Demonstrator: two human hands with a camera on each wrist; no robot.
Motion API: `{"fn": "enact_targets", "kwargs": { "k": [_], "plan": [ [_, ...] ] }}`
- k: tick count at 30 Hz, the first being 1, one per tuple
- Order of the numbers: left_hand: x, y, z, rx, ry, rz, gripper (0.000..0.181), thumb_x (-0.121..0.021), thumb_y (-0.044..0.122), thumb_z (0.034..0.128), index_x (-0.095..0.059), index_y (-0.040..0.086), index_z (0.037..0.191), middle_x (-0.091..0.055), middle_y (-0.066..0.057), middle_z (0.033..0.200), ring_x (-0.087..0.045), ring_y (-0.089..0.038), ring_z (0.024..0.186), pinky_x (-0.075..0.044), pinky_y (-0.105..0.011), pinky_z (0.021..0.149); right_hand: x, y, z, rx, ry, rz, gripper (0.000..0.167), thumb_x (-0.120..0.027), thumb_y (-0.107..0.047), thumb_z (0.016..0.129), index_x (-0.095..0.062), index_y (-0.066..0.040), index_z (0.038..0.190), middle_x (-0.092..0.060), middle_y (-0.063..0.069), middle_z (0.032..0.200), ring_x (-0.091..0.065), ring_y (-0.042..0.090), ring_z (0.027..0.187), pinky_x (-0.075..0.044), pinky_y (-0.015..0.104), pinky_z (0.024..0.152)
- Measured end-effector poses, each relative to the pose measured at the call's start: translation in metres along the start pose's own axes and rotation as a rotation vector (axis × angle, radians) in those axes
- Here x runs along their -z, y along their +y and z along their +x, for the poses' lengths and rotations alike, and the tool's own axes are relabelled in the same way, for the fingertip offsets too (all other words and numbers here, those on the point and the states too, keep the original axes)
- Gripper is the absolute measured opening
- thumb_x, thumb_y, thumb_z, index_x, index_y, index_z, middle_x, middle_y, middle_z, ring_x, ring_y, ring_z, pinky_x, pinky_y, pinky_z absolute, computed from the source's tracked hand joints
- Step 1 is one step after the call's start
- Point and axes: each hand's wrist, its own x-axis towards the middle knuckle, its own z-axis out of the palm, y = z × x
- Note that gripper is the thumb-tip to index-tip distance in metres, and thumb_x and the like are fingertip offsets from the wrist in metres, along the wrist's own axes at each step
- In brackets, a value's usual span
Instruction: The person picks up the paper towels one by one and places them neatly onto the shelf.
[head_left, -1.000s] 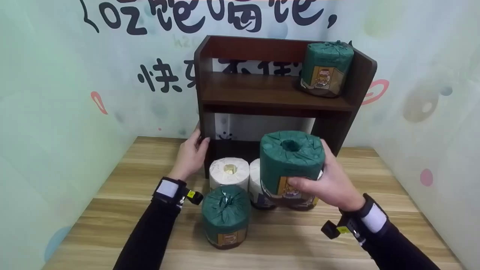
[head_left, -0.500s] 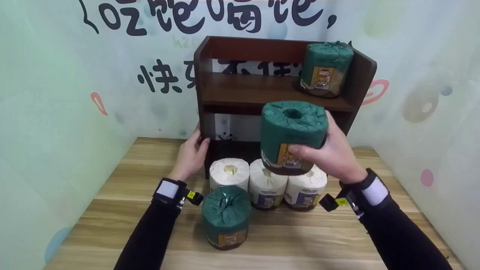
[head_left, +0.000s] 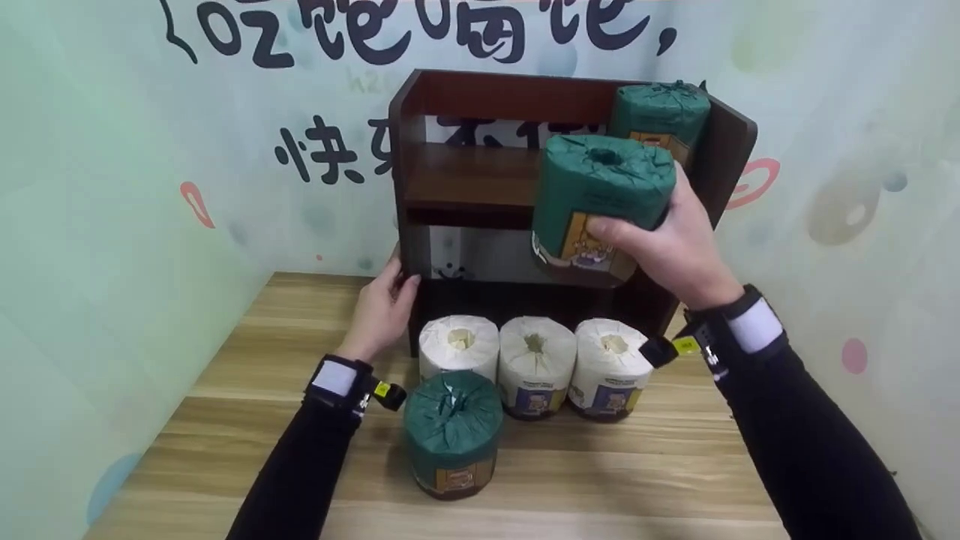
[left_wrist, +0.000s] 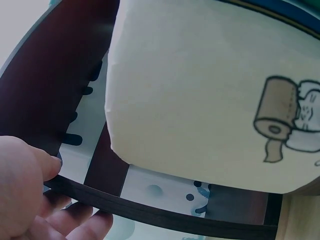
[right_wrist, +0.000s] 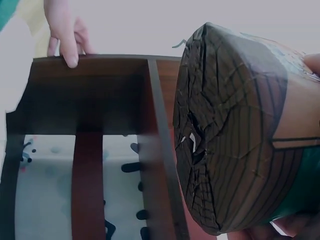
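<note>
My right hand (head_left: pixel 679 244) grips a green-wrapped toilet paper roll (head_left: pixel 600 180) from its right side, thumb across the front picture. It is held in the air before the upper board of a dark brown shelf (head_left: pixel 465 180). The right wrist view shows the roll's brown crinkled underside (right_wrist: pixel 220 135). My left hand (head_left: pixel 381 311) holds the shelf's left side panel; in the left wrist view the thumb (left_wrist: pixel 47 165) lies on one side of the panel's edge and the fingers on the other. Another green roll (head_left: pixel 667 112) stands at the upper right of the shelf, partly hidden.
White-wrapped toilet paper rolls (head_left: pixel 536 360) stand in a row on the wooden table (head_left: pixel 300 450), before the shelf's lower part. A green roll (head_left: pixel 452 431) stands in front of the leftmost one. Behind the shelf hangs a printed backdrop (head_left: pixel 330 210).
My right hand has raised the green roll from in front of the white rolls to the height of the upper board, drifting slightly right. The left hand has stayed put.
</note>
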Motion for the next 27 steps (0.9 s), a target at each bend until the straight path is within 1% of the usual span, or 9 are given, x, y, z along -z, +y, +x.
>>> {"fn": "enact_targets", "kwargs": {
  "k": [4,10,17,18,22,27],
  "plan": [
    [-0.001,-0.001,-0.002,-0.008,0.003,0.0,0.047,-0.056,0.015,0.1139,-0.054,0.007,0.16,-0.068,-0.025,0.148,-0.074,-0.039,0.122,-0.061,-0.055,0.106,0.0,-0.003,0.011,-0.016,0.032,-0.054,0.081,-0.087,-0.024,0.089,-0.045,-0.017,0.157,-0.062,0.003,0.147,-0.061,0.021,0.127,-0.054,0.037,0.111],
    [-0.002,-0.002,-0.003,-0.016,0.009,0.012,0.051,-0.057,0.014,0.1131,-0.051,0.005,0.163,-0.064,-0.024,0.153,-0.071,-0.041,0.131,-0.058,-0.055,0.113,0.0,0.0,0.025,-0.038,0.067,-0.081,0.083,-0.089,-0.029,0.088,-0.045,-0.016,0.157,-0.061,0.006,0.15,-0.062,0.022,0.126,-0.055,0.038,0.108],
    [-0.001,-0.001,-0.001,0.024,-0.013,0.006,0.041,-0.056,0.017,0.1138,-0.059,0.007,0.153,-0.069,-0.026,0.147,-0.073,-0.04,0.121,-0.06,-0.056,0.106,0.001,0.005,0.035,-0.079,0.084,-0.142,0.087,-0.089,-0.037,0.088,-0.042,-0.017,0.157,-0.058,0.005,0.152,-0.06,0.022,0.129,-0.054,0.044,0.113],
    [0.0,-0.001,-0.001,0.026,-0.013,0.004,0.042,-0.056,0.017,0.1137,-0.058,0.006,0.154,-0.068,-0.026,0.148,-0.073,-0.04,0.123,-0.06,-0.056,0.106,0.001,0.006,0.037,-0.086,0.08,-0.151,0.088,-0.089,-0.038,0.088,-0.041,-0.017,0.158,-0.058,0.005,0.153,-0.059,0.022,0.13,-0.054,0.045,0.114],
    [0.0,-0.001,-0.001,0.024,-0.013,0.003,0.043,-0.056,0.016,0.1136,-0.058,0.005,0.155,-0.067,-0.026,0.149,-0.073,-0.041,0.124,-0.06,-0.056,0.108,-0.001,0.011,0.042,-0.121,0.062,-0.184,0.093,-0.089,-0.043,0.089,-0.036,-0.017,0.161,-0.055,0.006,0.156,-0.058,0.021,0.133,-0.052,0.048,0.117],
    [0.001,0.0,0.001,0.0,-0.001,0.01,0.043,-0.056,0.016,0.1136,-0.058,0.003,0.155,-0.07,-0.026,0.145,-0.073,-0.041,0.123,-0.06,-0.055,0.107,-0.002,0.013,0.049,-0.175,0.065,-0.149,0.1,-0.088,-0.044,0.089,-0.026,-0.017,0.162,-0.048,0.01,0.159,-0.054,0.023,0.138,-0.049,0.045,0.118]
  ]
}}
